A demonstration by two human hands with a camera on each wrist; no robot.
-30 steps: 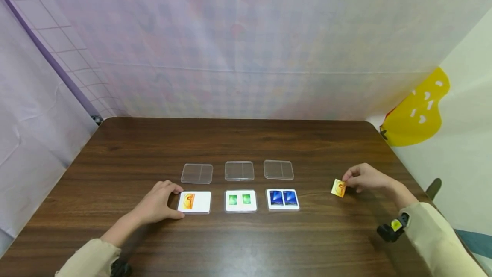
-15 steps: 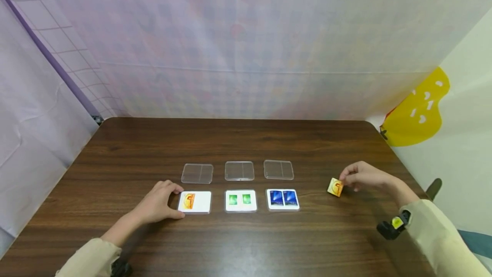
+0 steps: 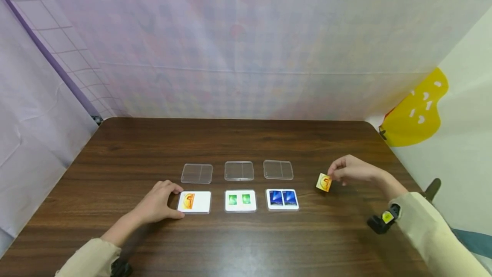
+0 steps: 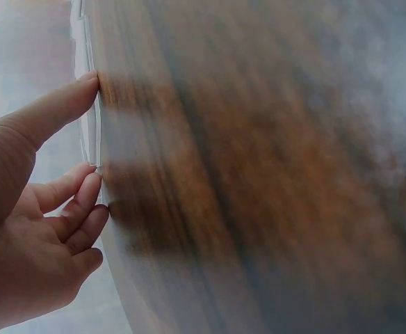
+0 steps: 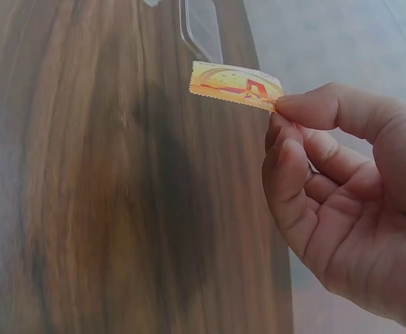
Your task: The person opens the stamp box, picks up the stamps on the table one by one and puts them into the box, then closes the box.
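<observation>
My right hand (image 3: 351,169) pinches a perforated orange-and-yellow postage stamp (image 3: 323,182) by one corner between thumb and fingers, above the table right of the cases. In the right wrist view the stamp (image 5: 234,85) is seen tilted, its printed side showing. My left hand (image 3: 158,202) holds the left end of a clear plastic case (image 3: 201,203), thumb at the near corner and index finger at the far one. On this case's white insert an orange stamp (image 3: 188,201) lies in the left half; the right half is bare white. The left wrist view shows the fingertips at the case's edge.
Right of that case lie a case with two green stamps (image 3: 240,200) and one with two blue stamps (image 3: 282,199). Behind them are three clear lids (image 3: 197,173) in a row. The brown wooden table (image 3: 246,243) meets a curtain (image 3: 238,54) at the back.
My right hand has carried the stamp to the left, slightly away from me, toward the cases. The left hand and its case have stayed put.
</observation>
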